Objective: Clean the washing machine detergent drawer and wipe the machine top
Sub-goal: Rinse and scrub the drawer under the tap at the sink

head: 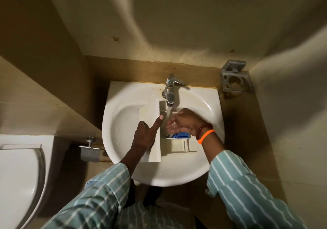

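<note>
Nearest the camera, two green sleeves with white stripes (99, 198) reach forward over the near rim of the white sink (123, 119). In the sink basin lies the cream detergent drawer (154, 131), its flat front panel toward the left of the basin and its open compartments toward the right, with a blue insert (181, 135) in the middle compartment. The left hand (145, 134) holds the drawer's front panel: the thumb lies stretched out across the face of the panel, while the other fingers go round its left edge, out of sight. The right hand (184, 120), with a dark bead bracelet (203, 129) and an orange band (206, 136) at the wrist, is cupped and half open over the drawer's far compartments, wet, fingers relaxed and gripping nothing. Water runs onto it from the chrome tap (170, 90) at the far rim of the sink. Right of the tap, a metal holder (235, 80) is fixed on the wall.
</note>
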